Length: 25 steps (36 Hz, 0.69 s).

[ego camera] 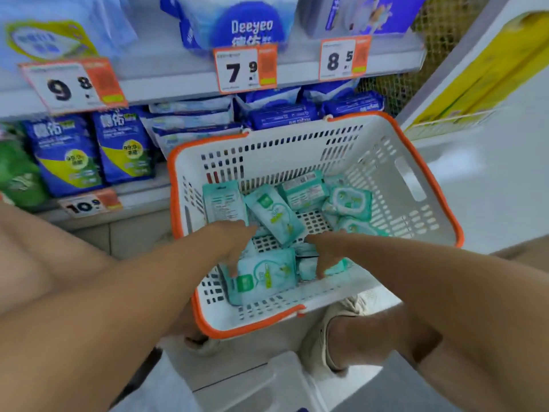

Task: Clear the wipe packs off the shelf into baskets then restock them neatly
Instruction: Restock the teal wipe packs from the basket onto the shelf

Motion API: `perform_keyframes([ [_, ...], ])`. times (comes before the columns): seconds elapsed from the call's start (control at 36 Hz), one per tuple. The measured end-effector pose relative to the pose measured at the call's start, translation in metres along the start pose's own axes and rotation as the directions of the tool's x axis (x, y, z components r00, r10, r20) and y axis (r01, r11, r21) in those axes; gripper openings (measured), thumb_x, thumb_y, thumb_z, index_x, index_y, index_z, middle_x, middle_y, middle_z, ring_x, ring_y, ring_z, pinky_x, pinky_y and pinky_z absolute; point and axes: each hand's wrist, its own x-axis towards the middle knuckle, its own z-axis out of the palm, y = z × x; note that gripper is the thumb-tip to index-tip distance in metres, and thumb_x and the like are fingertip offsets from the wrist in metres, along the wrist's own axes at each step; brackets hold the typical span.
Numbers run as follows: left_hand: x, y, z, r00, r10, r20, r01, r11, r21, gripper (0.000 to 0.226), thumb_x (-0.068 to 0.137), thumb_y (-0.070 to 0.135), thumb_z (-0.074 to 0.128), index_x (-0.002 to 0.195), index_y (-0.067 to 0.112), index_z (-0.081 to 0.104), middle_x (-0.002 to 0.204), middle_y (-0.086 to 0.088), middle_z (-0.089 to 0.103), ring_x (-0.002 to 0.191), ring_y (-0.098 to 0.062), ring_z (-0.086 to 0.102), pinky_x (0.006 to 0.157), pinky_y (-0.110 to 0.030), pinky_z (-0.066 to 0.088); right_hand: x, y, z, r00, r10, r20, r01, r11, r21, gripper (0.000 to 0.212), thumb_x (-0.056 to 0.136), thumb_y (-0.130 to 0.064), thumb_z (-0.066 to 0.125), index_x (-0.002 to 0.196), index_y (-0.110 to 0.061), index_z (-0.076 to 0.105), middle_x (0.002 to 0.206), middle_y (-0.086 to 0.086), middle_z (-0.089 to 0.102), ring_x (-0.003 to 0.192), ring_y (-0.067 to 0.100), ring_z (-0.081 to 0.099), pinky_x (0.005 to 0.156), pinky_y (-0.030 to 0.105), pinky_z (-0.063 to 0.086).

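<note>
Item: white basket (410, 185) with orange rim, on the floor before the shelf (184, 81), holding a loose heap of teal wipe packs (274, 215); some lie flat, some lean on one another, and one rests on edge against the back wall. Left hand (234, 242): reached into the basket, fingers pointing down and touching the top edge of a large pack (264, 278) at the near wall; whether they have closed on it cannot be told. Right hand (325, 254): also in the basket, fingers bent down over a small pack (309, 267), apparently pinching it, though blur leaves this uncertain. Shelf stock: blue packs (282, 114) on the lower tier, price tags (245, 69) along the edge above. Risks, as judged: slick wrappers may slip from a light fingertip hold and fall back into the heap; lifting one pack may topple those leaning on it; a pack dragged up the near wall may catch on the slots; picking from a jumbled pile may give mixed facings on restocking.
</note>
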Motion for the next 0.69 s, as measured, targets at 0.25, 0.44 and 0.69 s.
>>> perform_keyframes([
  [0.25, 0.007, 0.017, -0.006, 0.993, 0.111, 0.028, -0.112, 0.992, 0.050, 0.092, 0.063, 0.071, 0.077, 0.139, 0.028, 0.047, 0.148, -0.007, 0.029, 0.124, -0.030, 0.043, 0.098, -0.044, 0.047, 0.012, -0.002, -0.011, 0.998, -0.052, 0.025, 0.052, 0.998, 0.019, 0.124, 0.055, -0.050, 0.094, 0.156, -0.018, 0.030, 0.157, 0.006, 0.040, 0.142, 0.030, 0.040, 0.119, 0.041, 0.031],
  [0.44, 0.016, 0.036, 0.004, 0.998, 0.054, 0.031, -0.059, 0.980, 0.190, 0.074, 0.077, 0.055, 0.076, 0.135, 0.015, 0.053, 0.141, -0.008, 0.043, 0.130, -0.030, 0.038, 0.104, -0.047, 0.038, 0.003, 0.011, 0.000, 0.899, -0.091, -0.429, 0.119, 0.992, 0.039, 0.075, 0.056, -0.061, 0.088, 0.108, -0.022, 0.051, 0.110, 0.000, 0.053, 0.096, 0.023, 0.054, 0.077, 0.036, 0.049],
  [0.69, 0.017, 0.033, -0.006, 0.990, -0.025, -0.137, 0.014, 0.996, -0.085, 0.067, 0.073, 0.042, 0.082, 0.128, 0.022, 0.050, 0.127, -0.002, 0.050, 0.111, -0.023, 0.051, 0.089, -0.037, 0.049, -0.005, 0.009, 0.012, 0.923, -0.200, -0.327, 0.155, 0.975, -0.159, 0.075, 0.059, -0.061, 0.087, 0.112, -0.019, 0.054, 0.108, 0.001, 0.054, 0.091, 0.024, 0.057, 0.069, 0.032, 0.045],
])
